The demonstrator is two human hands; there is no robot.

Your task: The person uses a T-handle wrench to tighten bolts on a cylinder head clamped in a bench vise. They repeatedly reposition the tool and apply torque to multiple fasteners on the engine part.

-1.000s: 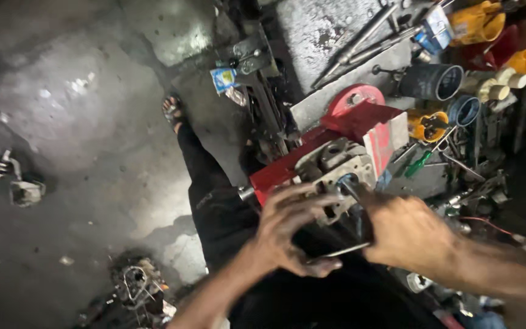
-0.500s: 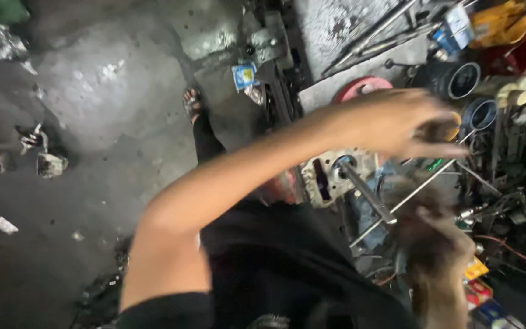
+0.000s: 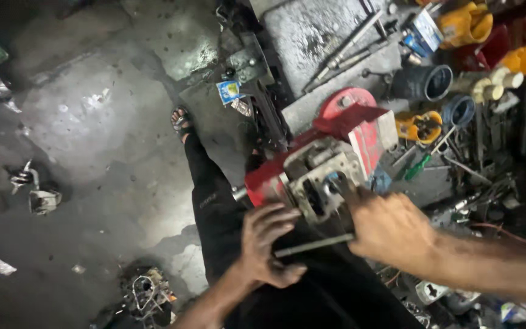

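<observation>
Gripping apparently one metal rod [image 3: 315, 245], both hands [image 3: 269, 247] [image 3: 388, 228], fingers closed, beside red engine [image 3: 321, 167].

I see a red engine housing [image 3: 342, 131] with a grey metal block [image 3: 318, 173]. Far right sit yellow containers [image 3: 464, 24]; my trousers [image 3: 214, 207] are black.

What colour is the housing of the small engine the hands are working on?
Red, with a bare grey metal block; the engine housing shows best in the head view.
</observation>
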